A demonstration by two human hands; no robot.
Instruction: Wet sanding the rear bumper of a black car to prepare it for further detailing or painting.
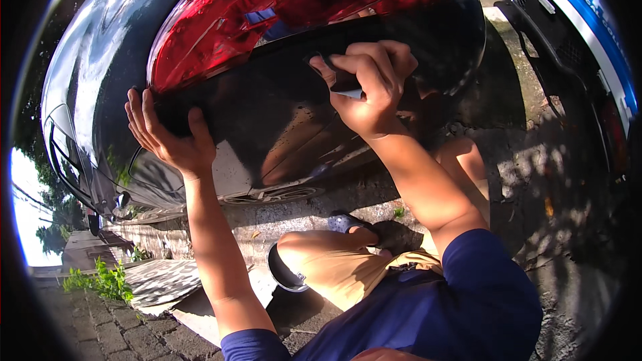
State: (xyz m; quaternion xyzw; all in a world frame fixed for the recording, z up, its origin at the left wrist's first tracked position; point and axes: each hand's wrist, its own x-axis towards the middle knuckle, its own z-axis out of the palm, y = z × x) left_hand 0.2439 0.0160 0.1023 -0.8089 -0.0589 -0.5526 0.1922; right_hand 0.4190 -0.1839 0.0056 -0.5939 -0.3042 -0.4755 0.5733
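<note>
Here right hand (372, 90) fingers pinching small dark tool (342, 83), perhaps scraper; left hand (168, 135) fingers spread on car body (267, 120).

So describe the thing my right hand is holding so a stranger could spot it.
Start at the big red tail light on the dark car body. Just under its lower edge, the right hand pinches a small dark pad with a pale edge, flat against the panel.
</note>
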